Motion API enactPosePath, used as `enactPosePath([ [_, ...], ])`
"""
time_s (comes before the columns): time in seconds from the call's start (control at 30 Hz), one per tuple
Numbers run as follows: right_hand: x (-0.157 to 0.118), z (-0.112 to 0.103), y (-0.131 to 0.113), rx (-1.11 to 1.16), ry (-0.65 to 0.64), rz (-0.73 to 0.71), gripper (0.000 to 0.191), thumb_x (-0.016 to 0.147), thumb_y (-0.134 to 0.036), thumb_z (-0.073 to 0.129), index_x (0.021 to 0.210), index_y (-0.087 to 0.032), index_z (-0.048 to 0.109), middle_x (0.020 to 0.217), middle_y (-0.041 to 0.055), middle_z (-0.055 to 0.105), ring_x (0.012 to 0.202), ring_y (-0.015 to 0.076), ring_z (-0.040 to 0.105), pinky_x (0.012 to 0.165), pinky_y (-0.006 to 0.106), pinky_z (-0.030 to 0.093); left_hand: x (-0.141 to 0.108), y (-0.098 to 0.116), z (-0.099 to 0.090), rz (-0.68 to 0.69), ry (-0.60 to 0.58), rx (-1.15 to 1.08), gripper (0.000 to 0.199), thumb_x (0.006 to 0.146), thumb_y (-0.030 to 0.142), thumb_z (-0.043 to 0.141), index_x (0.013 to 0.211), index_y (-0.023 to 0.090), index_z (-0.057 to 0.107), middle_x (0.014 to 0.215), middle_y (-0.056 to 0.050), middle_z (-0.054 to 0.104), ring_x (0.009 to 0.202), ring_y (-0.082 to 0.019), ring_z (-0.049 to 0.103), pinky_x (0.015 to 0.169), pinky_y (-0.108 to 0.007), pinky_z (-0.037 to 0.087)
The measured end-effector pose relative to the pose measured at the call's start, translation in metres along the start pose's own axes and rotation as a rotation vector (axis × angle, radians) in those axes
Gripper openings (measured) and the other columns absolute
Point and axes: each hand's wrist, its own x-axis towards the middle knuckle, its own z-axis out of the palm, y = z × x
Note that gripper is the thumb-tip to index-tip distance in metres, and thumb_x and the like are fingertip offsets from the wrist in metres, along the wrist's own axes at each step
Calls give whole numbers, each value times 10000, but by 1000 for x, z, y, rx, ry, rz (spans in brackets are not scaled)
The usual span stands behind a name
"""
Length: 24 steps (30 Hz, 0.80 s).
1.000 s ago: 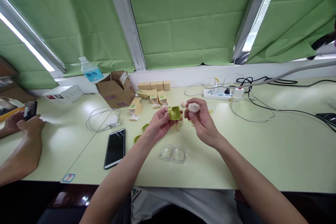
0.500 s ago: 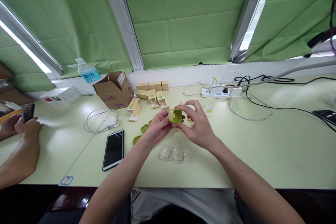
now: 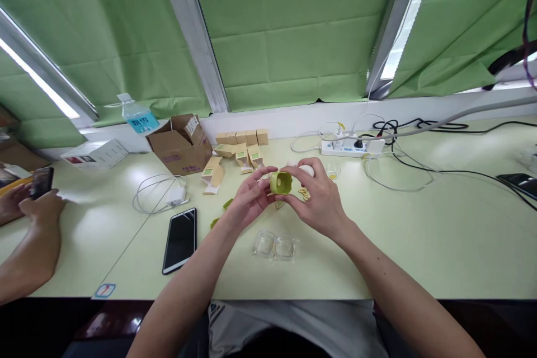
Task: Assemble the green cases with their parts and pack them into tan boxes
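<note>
Between my two hands is a small green silicone-looking case [image 3: 281, 183], its hollow side facing me and a small hole in its wall. My right hand [image 3: 315, 196] pinches its right side between thumb and index finger. At its left edge, my left hand [image 3: 254, 198] touches it with fingers loosely curled, the index finger reaching along the top. A white rounded object [image 3: 307, 170] shows behind my right fingers; I cannot tell whether they hold it. Yellow small pieces [image 3: 304, 194] lie just beyond. Other green pieces [image 3: 227, 203] rest left of my left hand, partly hidden.
A clear plastic shell [image 3: 274, 246] lies in front of my hands, a phone [image 3: 180, 240] to its left. Small open cartons [image 3: 213, 173], a cardboard box [image 3: 180, 145] and a power strip [image 3: 352, 148] with cables stand behind. At far left, another person's hands [image 3: 36, 201] hold a phone.
My left fingers have loosened and spread around the green case, with the index finger raised to its top edge. The case has turned slightly in my right hand.
</note>
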Motion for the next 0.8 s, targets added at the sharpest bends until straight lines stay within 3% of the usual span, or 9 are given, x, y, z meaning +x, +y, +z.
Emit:
enactPosePath([
  [0.13,0,-4,0,79,-115,38,570,916,-474,822,1443,-384,623,1329,90,583,850,211,671,738,387,597,-2,-1,4,5,3,58,526,898,373,873,1354,195,680,1171,-122,791,1093,-276,792,873,-341,649],
  [0.23,1,-6,5,327,-166,118,845,924,-504,797,1630,-391,346,1355,106,582,951,240,658,810,412,604,0,-1,5,66,61,69,518,912,400,858,1353,196,677,1144,-123,800,1099,-279,794,898,-365,654],
  [0.3,3,-7,10,550,-157,186,796,1000,-493,688,1642,-349,239,1360,119,604,964,222,651,836,397,596,1,-2,4,113,89,87,505,920,421,848,1343,199,684,1134,-122,804,1062,-260,801,897,-361,657],
  [0.4,7,-5,16,803,-96,261,585,1028,-500,640,1509,-298,376,1289,107,685,1013,208,672,905,386,582,4,-4,2,189,113,159,467,924,440,843,1305,207,707,1121,-112,809,1046,-235,798,895,-351,667],
  [0.5,11,-6,14,944,-85,330,580,892,-524,828,1325,-281,529,1145,75,776,1058,231,721,933,393,590,4,-7,2,272,128,266,462,909,437,859,1291,219,718,1143,-109,810,1090,-242,788,888,-346,676],
  [0.67,15,-9,8,988,-111,427,542,665,-482,1006,1033,-225,703,1002,74,824,967,249,773,881,399,622,2,-9,1,316,115,352,485,914,454,850,1316,212,723,1171,-120,809,1070,-221,787,887,-306,668],
  [0.8,15,-9,10,960,-119,472,535,617,-480,1024,995,-211,757,905,54,815,834,223,760,763,370,616,2,-9,2,325,112,399,472,913,453,850,1294,197,742,1135,-120,810,972,-197,783,842,-293,667],
])
